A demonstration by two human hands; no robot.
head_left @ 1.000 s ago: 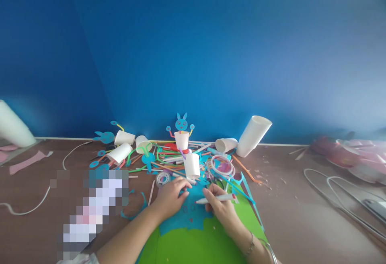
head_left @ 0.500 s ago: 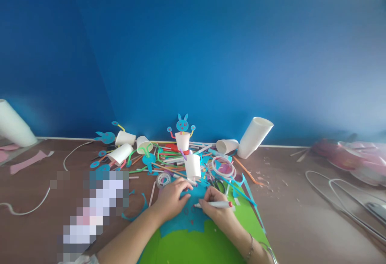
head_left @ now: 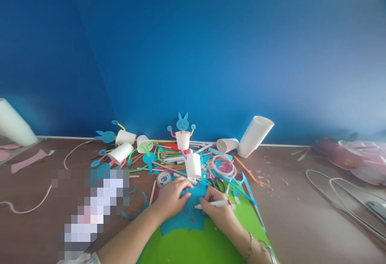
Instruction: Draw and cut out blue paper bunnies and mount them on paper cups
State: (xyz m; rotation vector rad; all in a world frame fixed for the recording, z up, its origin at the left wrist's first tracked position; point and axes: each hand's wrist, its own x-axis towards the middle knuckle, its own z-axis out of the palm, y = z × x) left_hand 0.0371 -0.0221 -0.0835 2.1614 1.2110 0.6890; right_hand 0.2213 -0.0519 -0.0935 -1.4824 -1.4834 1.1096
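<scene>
My right hand (head_left: 215, 204) is closed on a white marker with a red end (head_left: 222, 203), its tip at the blue paper (head_left: 181, 226). Small red marks, round shapes and a mouth-like one, show on that paper. With fingers spread and lying flat, my left hand (head_left: 173, 195) rests on the paper's upper left. The blue sheet lies over a green sheet (head_left: 177, 250). Just beyond my hands stands a white paper cup (head_left: 193, 166) with a purple straw. Black-handled scissors (head_left: 217, 184) lie past my right hand, and a tape roll (head_left: 163, 179) beyond my left.
A cup with a blue paper rabbit head (head_left: 182, 125) stands by the blue wall. Several cups, such as one lying left (head_left: 120, 153), sit among straws and scraps. A tall white roll (head_left: 255, 137) leans at the right. Cables (head_left: 334, 193) and pink items (head_left: 352, 159) are farther right.
The marker tip and my right hand have shifted very slightly over the blue paper. My left hand stays in place, and the view has tilted a little.
</scene>
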